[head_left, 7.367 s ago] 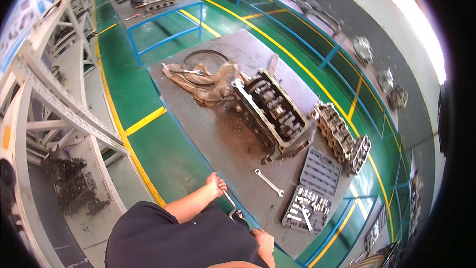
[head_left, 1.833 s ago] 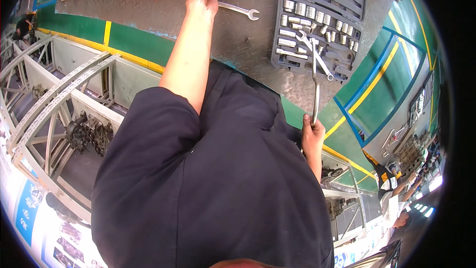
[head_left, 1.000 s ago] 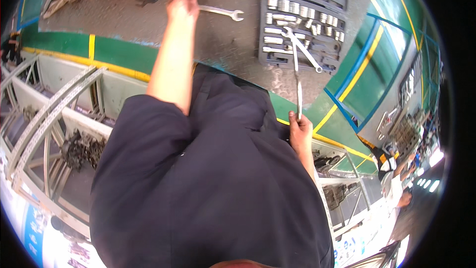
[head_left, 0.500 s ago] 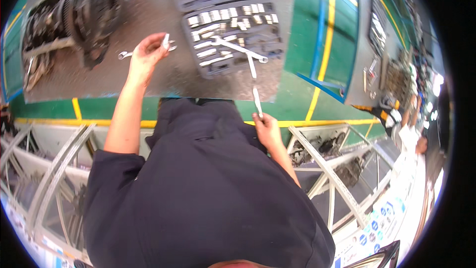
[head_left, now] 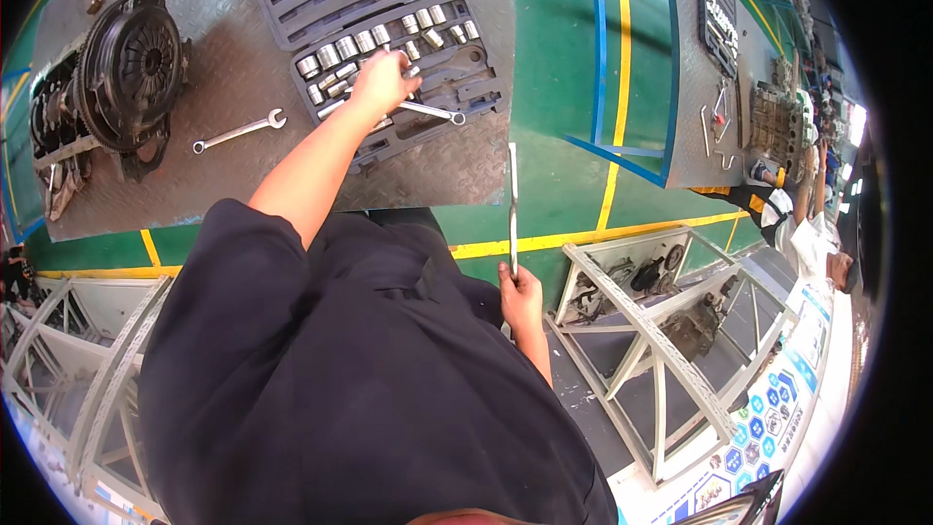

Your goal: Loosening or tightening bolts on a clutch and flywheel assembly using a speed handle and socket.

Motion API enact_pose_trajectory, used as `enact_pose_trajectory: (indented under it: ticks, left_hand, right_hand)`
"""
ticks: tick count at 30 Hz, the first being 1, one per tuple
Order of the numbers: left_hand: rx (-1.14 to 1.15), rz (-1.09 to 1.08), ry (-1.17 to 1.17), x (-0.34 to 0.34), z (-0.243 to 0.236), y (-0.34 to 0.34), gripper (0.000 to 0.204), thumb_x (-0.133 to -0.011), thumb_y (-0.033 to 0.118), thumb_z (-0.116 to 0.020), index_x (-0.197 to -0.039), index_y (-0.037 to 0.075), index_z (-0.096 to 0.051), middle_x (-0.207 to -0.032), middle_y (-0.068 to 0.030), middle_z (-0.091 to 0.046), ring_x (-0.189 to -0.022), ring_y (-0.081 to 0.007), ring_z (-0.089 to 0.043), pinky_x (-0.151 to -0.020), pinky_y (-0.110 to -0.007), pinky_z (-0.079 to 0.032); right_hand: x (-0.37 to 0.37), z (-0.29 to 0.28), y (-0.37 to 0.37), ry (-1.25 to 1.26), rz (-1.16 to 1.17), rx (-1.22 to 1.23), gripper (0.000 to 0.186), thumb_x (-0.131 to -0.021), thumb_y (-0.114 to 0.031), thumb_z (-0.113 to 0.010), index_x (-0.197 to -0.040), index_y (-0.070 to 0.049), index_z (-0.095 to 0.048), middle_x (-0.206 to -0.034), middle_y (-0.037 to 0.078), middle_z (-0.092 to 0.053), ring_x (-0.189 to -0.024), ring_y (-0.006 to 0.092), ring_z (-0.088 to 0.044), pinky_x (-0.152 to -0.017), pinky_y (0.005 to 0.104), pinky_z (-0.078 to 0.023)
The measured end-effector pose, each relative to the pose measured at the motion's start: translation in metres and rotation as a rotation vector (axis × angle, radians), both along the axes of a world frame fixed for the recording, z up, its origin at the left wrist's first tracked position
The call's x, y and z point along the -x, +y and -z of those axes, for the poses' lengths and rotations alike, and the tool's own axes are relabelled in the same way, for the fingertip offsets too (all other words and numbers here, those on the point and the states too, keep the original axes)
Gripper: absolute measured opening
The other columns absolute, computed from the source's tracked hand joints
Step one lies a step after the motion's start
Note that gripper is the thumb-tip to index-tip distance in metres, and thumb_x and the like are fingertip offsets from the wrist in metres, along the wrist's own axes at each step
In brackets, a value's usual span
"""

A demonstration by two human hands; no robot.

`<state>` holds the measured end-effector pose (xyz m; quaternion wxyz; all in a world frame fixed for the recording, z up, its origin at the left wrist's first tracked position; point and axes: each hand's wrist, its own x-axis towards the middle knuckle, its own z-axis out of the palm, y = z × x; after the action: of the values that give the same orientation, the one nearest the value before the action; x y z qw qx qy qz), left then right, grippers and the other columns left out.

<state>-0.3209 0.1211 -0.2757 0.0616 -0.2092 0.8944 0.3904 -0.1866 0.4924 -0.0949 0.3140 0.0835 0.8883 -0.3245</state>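
Observation:
My left hand (head_left: 382, 89) reaches over the grey socket case (head_left: 394, 151), its fingers curled down among the sockets. What it grips, if anything, is hidden beneath the fingers. Several shiny sockets (head_left: 346, 47) sit in rows in the case. Across the case's front part lies a combination wrench (head_left: 432, 113), partly covered by my left hand. My right hand (head_left: 522, 294) is closed around the lower end of a long, slim metal bar (head_left: 513, 199), held upright in the picture just off the table's right front corner. A second combination wrench (head_left: 239, 130) lies left of the case.
A greasy engine block with a round clutch (head_left: 136, 63) stands on the left of the metal table (head_left: 233, 180). To the right is another table (head_left: 695, 136) with tools and an engine part. White metal frames (head_left: 651, 350) stand near me; a person (head_left: 812, 243) is at far right.
My left hand has moved right from near the loose wrench to the case, carrying a small shiny piece before. My right hand has lowered slightly, bringing the bar away from the case's wrench.

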Motion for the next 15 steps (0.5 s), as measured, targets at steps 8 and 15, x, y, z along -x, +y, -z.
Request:
enact_pose_trajectory:
  ticks: [8, 15]
  left_hand:
    - [0.282, -0.131, 0.163, 0.008, 0.019, 0.002, 0.034, -0.082, 0.01, -0.07, -0.114, 0.003, -0.062, -0.11, -0.019, -0.062, -0.106, -0.0377, -0.06, -0.092, -0.045, -0.049]
    - [0.289, -0.245, 0.016, 0.027, 0.006, 0.026, 0.042, -0.082, 0.027, -0.072, -0.12, 0.01, -0.065, -0.116, -0.0163, -0.056, -0.115, -0.0339, -0.052, -0.097, -0.044, -0.045]
  right_hand:
    - [-0.01, 0.013, 0.04, -0.001, 0.165, -0.011, 0.042, -0.097, -0.028, -0.065, -0.071, 0.003, -0.05, -0.057, 0.003, -0.039, -0.058, 0.0108, -0.033, -0.051, 0.033, -0.033]
    - [0.0, 0.015, 0.036, 0.002, 0.15, 0.018, 0.041, -0.097, -0.027, -0.065, -0.072, 0.003, -0.051, -0.057, 0.003, -0.04, -0.058, 0.0098, -0.034, -0.051, 0.0325, -0.033]
